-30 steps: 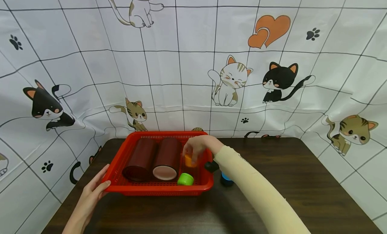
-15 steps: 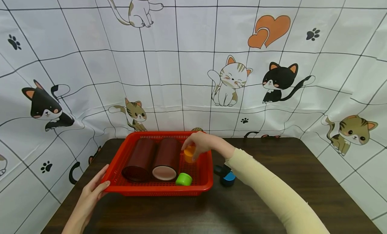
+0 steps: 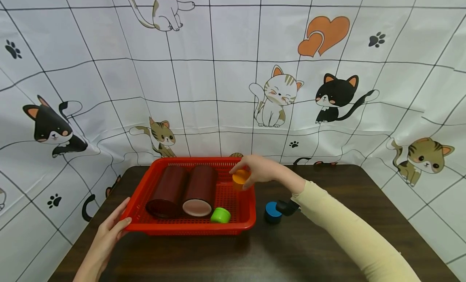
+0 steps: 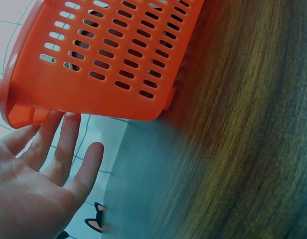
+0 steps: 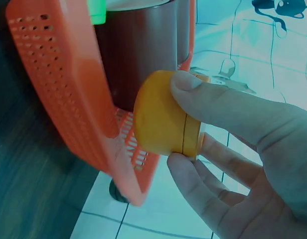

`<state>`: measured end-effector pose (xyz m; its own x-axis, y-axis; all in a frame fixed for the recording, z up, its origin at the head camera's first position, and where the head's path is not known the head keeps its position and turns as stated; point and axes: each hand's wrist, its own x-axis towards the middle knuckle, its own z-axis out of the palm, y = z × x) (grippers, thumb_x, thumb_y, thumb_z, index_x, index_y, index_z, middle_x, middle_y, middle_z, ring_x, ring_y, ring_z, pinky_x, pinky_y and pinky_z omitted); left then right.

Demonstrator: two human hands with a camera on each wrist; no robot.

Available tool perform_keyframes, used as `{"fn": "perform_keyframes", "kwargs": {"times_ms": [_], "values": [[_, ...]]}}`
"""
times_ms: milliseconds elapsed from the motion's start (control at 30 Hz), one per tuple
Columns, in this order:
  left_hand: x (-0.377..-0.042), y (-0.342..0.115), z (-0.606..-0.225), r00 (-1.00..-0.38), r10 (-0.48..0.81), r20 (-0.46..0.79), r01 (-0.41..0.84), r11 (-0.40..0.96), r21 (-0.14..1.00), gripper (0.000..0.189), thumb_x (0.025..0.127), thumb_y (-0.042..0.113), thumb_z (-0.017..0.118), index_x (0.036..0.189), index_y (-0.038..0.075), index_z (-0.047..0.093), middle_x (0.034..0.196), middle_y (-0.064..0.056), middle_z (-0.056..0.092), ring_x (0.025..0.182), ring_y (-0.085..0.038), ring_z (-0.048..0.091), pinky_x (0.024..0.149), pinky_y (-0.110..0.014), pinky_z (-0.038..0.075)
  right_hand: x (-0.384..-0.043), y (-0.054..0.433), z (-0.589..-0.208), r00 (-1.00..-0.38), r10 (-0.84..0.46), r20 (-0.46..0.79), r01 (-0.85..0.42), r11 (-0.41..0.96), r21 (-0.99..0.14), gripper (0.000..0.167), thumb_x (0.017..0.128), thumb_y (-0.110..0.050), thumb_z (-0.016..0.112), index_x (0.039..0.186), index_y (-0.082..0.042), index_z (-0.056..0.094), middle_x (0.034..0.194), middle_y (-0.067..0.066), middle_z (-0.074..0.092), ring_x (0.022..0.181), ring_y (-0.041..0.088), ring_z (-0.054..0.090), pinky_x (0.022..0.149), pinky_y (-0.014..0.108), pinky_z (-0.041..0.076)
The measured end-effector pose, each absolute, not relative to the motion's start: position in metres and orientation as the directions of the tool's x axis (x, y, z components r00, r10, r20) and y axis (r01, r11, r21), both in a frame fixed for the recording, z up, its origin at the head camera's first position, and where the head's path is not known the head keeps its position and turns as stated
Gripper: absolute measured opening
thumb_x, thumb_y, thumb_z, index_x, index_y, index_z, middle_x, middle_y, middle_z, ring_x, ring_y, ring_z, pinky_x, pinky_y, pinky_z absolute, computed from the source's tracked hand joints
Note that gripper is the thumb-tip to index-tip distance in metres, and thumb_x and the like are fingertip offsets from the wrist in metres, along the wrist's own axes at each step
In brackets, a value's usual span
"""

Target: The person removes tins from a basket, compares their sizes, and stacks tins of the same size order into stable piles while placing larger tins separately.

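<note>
My right hand [image 3: 263, 168] pinches a small round orange lidded jar [image 5: 163, 112] between thumb and fingers, above the right side of the red plastic basket [image 3: 182, 227]. In the right wrist view the jar is tipped on its side, its lid seam facing the palm. My left hand [image 3: 105, 235] grips the basket's front left corner, thumb over the rim and fingers [image 4: 69, 139] under it. Two dark brown cylinders [image 3: 171, 189] lie side by side inside, one with a pale end. A small green jar [image 3: 220, 215] sits at the basket's front right.
On the dark wooden table [image 3: 204, 259], a small blue-topped dark jar [image 3: 273, 212] stands right of the basket. A black wrist camera [image 3: 287, 207] sits under the right wrist. Behind hangs a white cat-print curtain [image 3: 233, 83].
My right hand has lifted the orange jar from low in the basket and moved it up and to the right, near the right rim. The left hand stays on the basket corner.
</note>
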<state>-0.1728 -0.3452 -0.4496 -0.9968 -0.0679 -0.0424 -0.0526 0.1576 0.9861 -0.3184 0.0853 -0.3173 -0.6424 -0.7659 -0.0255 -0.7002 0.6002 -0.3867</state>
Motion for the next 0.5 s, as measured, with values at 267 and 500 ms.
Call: {"fn": "perform_keyframes", "kwargs": {"times_ms": [267,500], "values": [[-0.172,-0.345,-0.449,-0.997,-0.067,-0.035,-0.045,0.154,0.987,0.067,0.104,0.025,0.051,0.16,0.02,0.016,0.126,0.031,0.044,0.104,0.015,0.057,0.082,-0.011,0.051,-0.313,0.113,-0.319,-0.654,-0.755,0.052,-0.708,0.586,-0.394,0.05,0.077,-0.016,0.084,0.125,-0.014,0.069,0.108,0.005,0.066,0.088,0.02,0.055,0.071,0.023,0.046],[-0.173,-0.345,-0.449,-0.998,-0.059,-0.016,-0.025,0.154,0.988,0.067,0.104,0.024,0.051,0.16,0.018,0.017,0.123,0.034,0.046,0.104,0.014,0.058,0.081,-0.011,0.051,-0.307,0.134,-0.322,-0.678,-0.729,0.095,-0.7,0.601,-0.386,0.051,0.076,-0.017,0.086,0.124,-0.014,0.07,0.113,0.004,0.067,0.093,0.017,0.056,0.077,0.027,0.05]]}}
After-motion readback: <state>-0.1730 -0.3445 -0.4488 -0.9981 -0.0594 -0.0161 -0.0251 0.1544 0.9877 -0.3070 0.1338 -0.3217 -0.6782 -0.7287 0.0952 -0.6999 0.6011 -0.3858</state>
